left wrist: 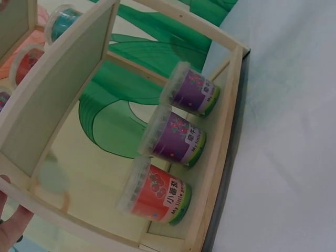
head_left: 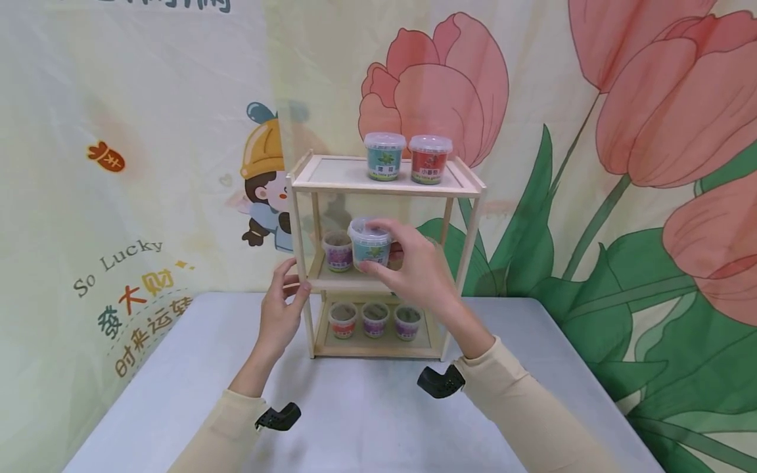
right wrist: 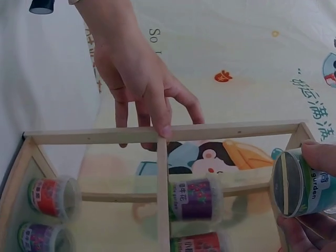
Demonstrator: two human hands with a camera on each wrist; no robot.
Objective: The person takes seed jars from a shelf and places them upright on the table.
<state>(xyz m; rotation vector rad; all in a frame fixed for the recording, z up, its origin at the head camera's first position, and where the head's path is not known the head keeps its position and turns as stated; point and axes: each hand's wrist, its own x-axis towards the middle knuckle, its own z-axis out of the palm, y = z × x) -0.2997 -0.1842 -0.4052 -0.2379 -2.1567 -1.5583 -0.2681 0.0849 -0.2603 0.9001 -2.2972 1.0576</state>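
Observation:
My right hand (head_left: 416,266) holds a teal labelled plastic cup (head_left: 368,246) with a clear lid, thumb low on its front and fingers over the top. The cup overlaps the middle tier of a small wooden shelf rack (head_left: 331,286) in the head view. Just left of it stands a purple cup (head_left: 338,253); a red cup (right wrist: 197,243) on that tier is mostly hidden behind my right hand in the head view. At the rack's left front post, level with the middle tier, my left hand (head_left: 280,312) grips the frame, thumb in front.
On the top tier stand another teal cup (head_left: 384,157) and a red cup (head_left: 428,161). The bottom tier bears a red cup (head_left: 343,322) and two purple cups (left wrist: 176,135). Behind the white-covered table (head_left: 355,414) hangs a printed cloth (head_left: 195,164) with tulips.

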